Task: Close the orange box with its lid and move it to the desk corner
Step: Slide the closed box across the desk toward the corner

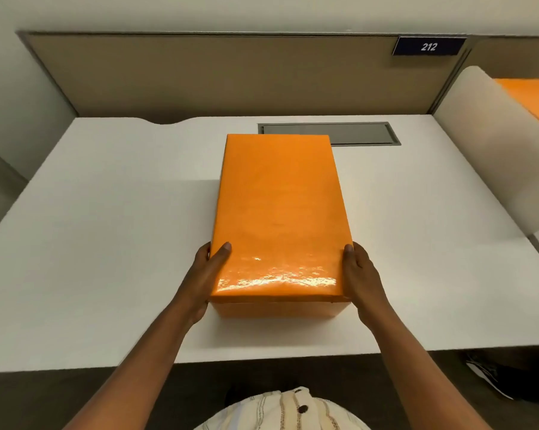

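White desk (106,243), cubicle wall behind — lidded orange box (280,212), long axis pointing away, gripped equally by left hand (204,274) and right hand (359,274).

Desk: white top (106,243), grey cable hatch (328,134) near the back
Partition: tan panel (200,76) behind, blue "212" plate (428,46)
Walls: off-white
Floor: dark
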